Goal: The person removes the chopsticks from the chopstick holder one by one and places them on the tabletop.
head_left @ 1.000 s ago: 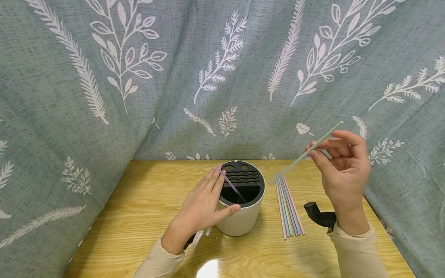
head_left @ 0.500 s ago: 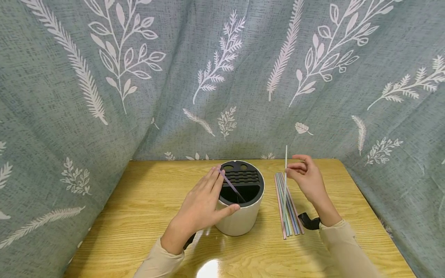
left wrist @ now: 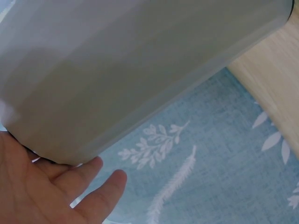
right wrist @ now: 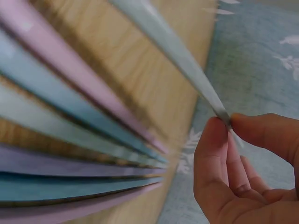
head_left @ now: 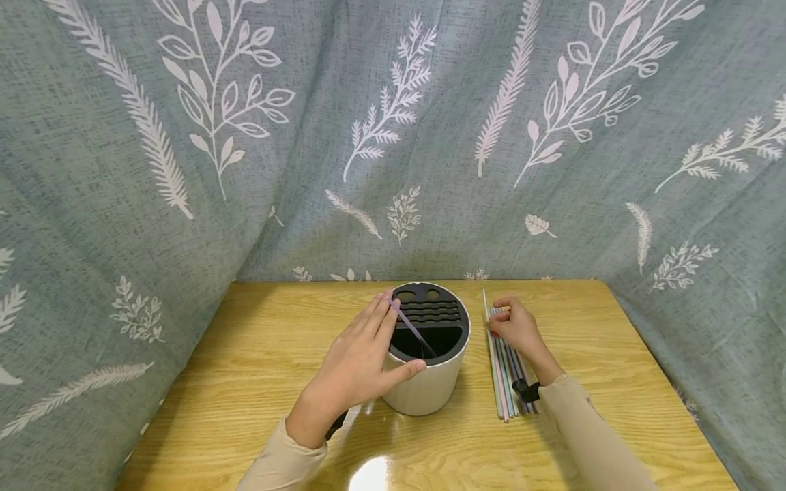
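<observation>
My left hand lies with straight fingers across the left rim of a round white holder that has a black slotted top. A purple straw leans in its wide front opening, its upper end at my left fingertips. In the left wrist view, the fingers reach along the holder's edge. My right hand pinches a pale green straw between thumb and fingertips. It slants just left of a row of straws on the table, including a pink straw and a purple straw.
The wooden table carries the holder and, to its right, the straw row. A patterned grey-green curtain hangs behind and at both sides. Black wrist cameras sit on both wrists, the right camera overlapping the straws' near ends.
My right hand has brought the pale green straw down and left, from raised at the right to along the left side of the row. The left hand and holder stay put.
</observation>
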Motion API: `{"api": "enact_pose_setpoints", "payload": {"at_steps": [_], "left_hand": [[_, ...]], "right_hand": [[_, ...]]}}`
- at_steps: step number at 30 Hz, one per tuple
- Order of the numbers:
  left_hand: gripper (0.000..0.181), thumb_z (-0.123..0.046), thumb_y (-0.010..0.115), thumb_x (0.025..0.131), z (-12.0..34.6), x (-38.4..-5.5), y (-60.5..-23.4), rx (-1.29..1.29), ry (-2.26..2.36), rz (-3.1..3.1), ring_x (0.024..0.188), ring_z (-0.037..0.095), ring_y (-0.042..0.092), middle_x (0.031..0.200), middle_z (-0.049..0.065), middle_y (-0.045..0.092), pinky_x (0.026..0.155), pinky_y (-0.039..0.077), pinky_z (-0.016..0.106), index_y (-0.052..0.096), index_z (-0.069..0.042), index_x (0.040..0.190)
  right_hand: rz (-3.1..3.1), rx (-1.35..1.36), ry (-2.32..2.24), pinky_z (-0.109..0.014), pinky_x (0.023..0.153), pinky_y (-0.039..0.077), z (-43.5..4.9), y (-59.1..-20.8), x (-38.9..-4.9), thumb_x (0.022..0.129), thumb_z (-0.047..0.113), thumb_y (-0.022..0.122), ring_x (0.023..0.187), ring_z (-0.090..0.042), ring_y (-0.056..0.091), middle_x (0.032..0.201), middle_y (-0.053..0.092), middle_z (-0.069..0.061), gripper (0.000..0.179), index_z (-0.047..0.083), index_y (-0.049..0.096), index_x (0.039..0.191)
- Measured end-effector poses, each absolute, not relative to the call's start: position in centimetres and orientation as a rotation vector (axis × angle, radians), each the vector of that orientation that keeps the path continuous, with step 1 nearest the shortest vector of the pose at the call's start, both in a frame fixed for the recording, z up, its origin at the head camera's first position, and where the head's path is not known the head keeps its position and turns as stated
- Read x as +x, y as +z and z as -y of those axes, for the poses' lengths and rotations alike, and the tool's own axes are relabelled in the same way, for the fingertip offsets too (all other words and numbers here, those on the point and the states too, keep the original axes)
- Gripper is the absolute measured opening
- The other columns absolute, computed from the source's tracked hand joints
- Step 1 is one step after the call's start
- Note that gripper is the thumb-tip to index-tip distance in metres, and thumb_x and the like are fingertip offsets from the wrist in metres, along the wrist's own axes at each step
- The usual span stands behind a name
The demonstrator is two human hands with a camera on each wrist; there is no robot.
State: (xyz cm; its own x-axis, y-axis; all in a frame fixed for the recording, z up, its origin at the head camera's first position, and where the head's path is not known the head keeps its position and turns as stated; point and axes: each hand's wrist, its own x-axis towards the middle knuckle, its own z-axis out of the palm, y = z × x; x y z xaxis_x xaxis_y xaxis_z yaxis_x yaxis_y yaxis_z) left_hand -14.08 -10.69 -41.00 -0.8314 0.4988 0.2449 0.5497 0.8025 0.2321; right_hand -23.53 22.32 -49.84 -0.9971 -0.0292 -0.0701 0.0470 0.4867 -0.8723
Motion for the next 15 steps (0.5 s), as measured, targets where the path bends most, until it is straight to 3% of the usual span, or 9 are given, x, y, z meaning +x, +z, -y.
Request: {"api": "enact_pose_setpoints", "payload": {"at_steps": [8,15], "left_hand": [[0.102,-0.079,0.034,0.092,10.8,-14.1,-41.0,-0.837,-0.448,2.809,0.152,0.019,0.001,0.166,0.011,0.007,0.12,0.016,0.039,0.019,-0.003,0.159],[0.102,-0.08,0.033,0.092,10.7,-14.1,-41.0,-0.832,-0.438,2.819,0.152,0.019,0.0,0.166,0.01,0.006,0.12,0.014,0.038,0.018,-0.004,0.159]], "right_hand": [[-2.772,0.057,-1.322,-0.04,0.066,0.057,-22.5,-51.2,-24.0,0.089,-0.001,0.064,0.07,-0.024,0.069,0.092,0.07,-0.018,0.042,-0.007,0.051,0.128],[-2.813,0.05,-1.209,-0.043,0.068,0.056,-22.5,-51.7,-24.2,0.089,0.001,0.063,0.077,-0.028,0.067,0.095,0.07,-0.019,0.041,-0.007,0.051,0.128]]}}
